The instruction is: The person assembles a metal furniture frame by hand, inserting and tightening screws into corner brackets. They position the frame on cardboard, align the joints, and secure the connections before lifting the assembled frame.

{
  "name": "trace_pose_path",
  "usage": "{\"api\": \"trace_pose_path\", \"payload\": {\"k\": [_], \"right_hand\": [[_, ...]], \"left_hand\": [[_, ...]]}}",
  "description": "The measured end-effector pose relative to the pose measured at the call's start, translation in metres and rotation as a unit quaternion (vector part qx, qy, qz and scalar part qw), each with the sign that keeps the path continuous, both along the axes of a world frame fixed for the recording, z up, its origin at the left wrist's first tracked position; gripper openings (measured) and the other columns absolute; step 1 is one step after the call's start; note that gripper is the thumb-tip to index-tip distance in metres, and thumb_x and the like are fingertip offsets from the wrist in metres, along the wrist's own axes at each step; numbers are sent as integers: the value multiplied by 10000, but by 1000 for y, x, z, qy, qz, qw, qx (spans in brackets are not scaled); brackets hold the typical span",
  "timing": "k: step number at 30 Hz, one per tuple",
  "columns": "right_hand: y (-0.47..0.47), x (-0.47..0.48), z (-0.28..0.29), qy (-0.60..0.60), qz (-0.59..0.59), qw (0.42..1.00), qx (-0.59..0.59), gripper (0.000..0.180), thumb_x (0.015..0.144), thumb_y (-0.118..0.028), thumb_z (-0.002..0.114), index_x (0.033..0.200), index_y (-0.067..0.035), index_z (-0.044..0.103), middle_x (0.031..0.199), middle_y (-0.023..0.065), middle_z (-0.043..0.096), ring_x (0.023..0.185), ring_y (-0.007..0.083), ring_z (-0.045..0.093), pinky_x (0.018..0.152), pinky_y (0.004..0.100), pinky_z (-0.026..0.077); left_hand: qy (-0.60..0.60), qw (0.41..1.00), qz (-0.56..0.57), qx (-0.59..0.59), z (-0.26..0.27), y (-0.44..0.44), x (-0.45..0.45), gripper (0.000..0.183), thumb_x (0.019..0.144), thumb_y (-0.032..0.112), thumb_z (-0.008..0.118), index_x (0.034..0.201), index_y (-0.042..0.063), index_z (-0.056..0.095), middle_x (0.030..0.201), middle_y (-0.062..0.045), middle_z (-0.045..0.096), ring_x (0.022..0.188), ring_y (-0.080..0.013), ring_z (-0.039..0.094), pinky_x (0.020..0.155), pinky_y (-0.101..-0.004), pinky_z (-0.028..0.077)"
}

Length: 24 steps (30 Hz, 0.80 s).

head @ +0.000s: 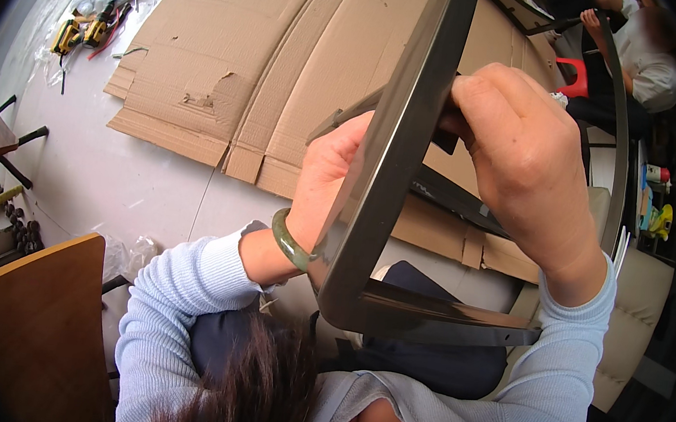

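A dark, glossy frame (423, 84) with a rounded lower corner stands tilted before me, its lower bar above my lap. My left hand (334, 161), with a green bangle (290, 240) at the wrist, grips it from behind the long bar, which hides most of its fingers. On the other side, my right hand (522, 131) has its bent fingers closed at the bar's edge. Its fingertips are partly hidden, and I cannot tell whether they also pinch a small part. Just below them shows a small dark piece (444, 142).
Flattened cardboard (205, 67) covers the floor ahead. Yellow-and-black power tools (82, 33) and plastic bags lie at upper left. A wooden chair back (42, 316) stands at my left, a padded beige seat (636, 316) at my right. A person (655, 77) sits by a red stool (571, 78), holding another dark frame.
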State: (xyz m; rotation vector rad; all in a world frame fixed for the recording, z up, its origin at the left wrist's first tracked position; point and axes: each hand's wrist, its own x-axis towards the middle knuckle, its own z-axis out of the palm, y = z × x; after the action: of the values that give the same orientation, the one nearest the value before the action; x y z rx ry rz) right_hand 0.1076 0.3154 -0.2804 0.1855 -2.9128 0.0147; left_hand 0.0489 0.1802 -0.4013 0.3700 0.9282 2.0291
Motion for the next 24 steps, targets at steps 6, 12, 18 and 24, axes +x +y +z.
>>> {"api": "trace_pose_path", "payload": {"k": [6,12,18,24], "right_hand": [[-2,0,-2,16,8,1000,19,254,671,55,707,880,-7,578,741,105,529,669,277,565,565,361,454],[-2,1,-1,-5,-6,999,54,220,692,13,728,860,-13,589,732,99,522,668,264,555,556,351,439],[2,1,1,3,5,997,-72,201,729,30,708,900,0,608,748,101,559,683,246,579,576,338,457],[4,-1,1,-19,9,995,-93,187,743,24,705,899,2,605,739,97,553,679,241,575,578,342,460]], "left_hand": [[4,1000,-13,3,0,-3,-1,157,930,162,642,880,47,548,551,40,387,459,-44,279,425,-241,204],[-8,999,-30,7,2,-5,-2,180,933,192,647,884,52,545,563,45,393,462,-37,289,421,-231,205],[7,1000,-17,19,1,-4,-1,176,934,192,650,961,43,560,585,48,407,466,-31,296,419,-222,211],[-10,999,-28,33,1,-4,-2,175,936,185,645,982,40,559,593,45,413,466,-30,297,418,-225,215]]}}
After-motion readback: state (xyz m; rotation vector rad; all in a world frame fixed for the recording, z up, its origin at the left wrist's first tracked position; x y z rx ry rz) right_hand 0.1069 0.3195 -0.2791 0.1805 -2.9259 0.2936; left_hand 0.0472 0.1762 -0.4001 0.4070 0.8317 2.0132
